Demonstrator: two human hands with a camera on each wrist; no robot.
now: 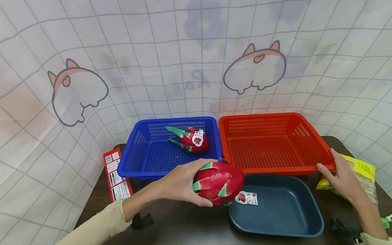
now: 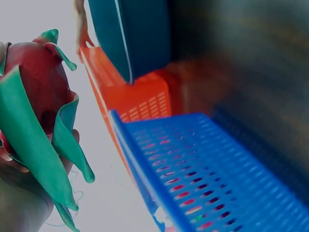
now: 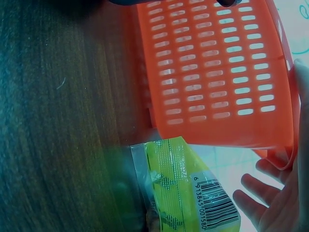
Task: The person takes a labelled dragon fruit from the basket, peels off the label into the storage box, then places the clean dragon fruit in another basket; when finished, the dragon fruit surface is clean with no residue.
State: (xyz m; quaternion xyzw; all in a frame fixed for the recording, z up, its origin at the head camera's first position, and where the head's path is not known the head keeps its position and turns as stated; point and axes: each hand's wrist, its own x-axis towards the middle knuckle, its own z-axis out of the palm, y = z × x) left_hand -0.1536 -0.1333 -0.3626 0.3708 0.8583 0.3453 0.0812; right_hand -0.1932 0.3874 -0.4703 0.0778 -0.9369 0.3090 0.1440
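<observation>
We see the left hand [image 1: 183,183], fingers curled round a dragon fruit [image 1: 222,183] held aloft near the blue basket [image 1: 157,153]; the right hand [image 1: 343,175], fingers loosely spread, touches the red basket [image 1: 260,149].

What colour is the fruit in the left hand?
The dragon fruit is red and green, clearest in the head view.

The left basket [image 1: 156,156] holds a dragon fruit [image 1: 190,141] — the right basket [image 1: 261,149] stands behind a tray [image 1: 277,207].
</observation>
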